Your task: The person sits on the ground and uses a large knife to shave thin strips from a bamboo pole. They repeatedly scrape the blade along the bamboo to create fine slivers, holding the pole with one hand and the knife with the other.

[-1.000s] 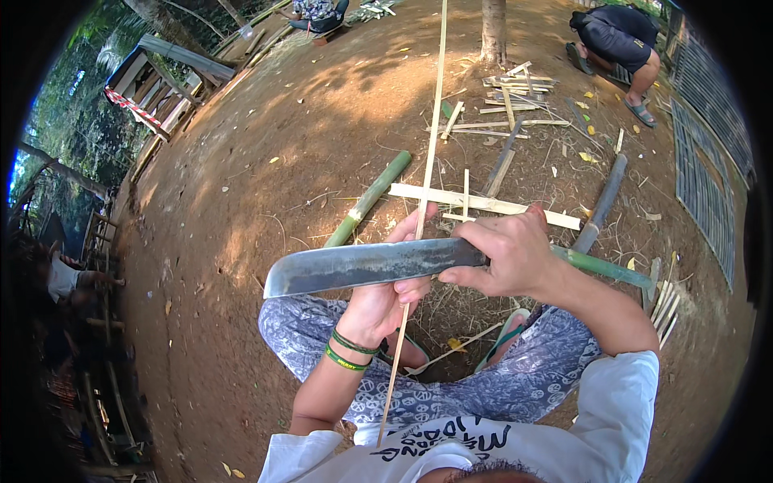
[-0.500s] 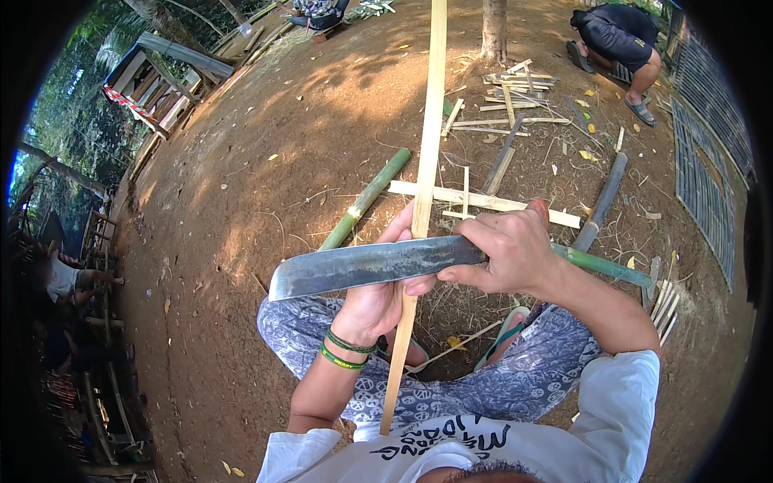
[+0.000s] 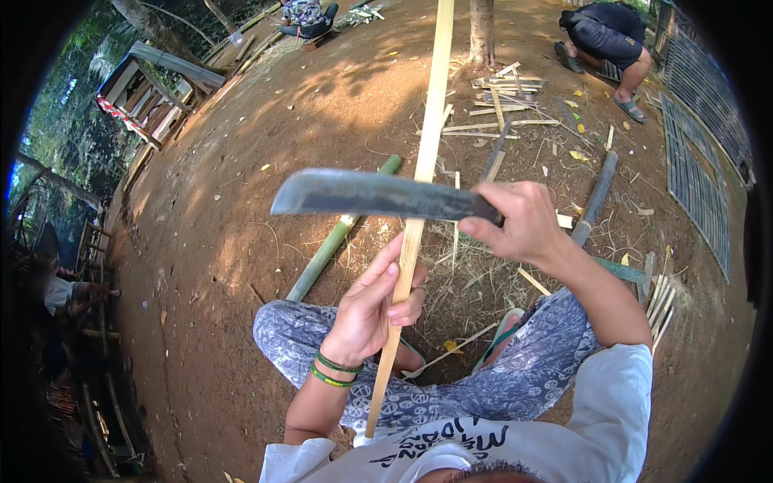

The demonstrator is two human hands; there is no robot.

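A long, pale bamboo strip [image 3: 431, 133] runs from my lap up past the top edge of the view. My left hand [image 3: 377, 302] is wrapped round it below the middle, with green bands on that wrist. My right hand [image 3: 523, 221] grips the dark handle of a machete [image 3: 362, 193]. Its wide blade points left and crosses over the strip above my left hand, slightly blurred; whether it touches the strip I cannot tell. The strip's lower end rests against my shirt.
A green bamboo pole [image 3: 322, 258] lies on the dirt beyond my left knee, a greyish pole [image 3: 596, 197] to the right. Split strips [image 3: 515, 92] are piled by a tree trunk [image 3: 481, 36]. One person [image 3: 608, 40] bends at far right; another [image 3: 304, 16] sits far back. Slatted bamboo panels [image 3: 696, 189] lie right.
The machete has moved up along the strip, away from my left hand. My left hand has shifted down and now wraps round the strip.
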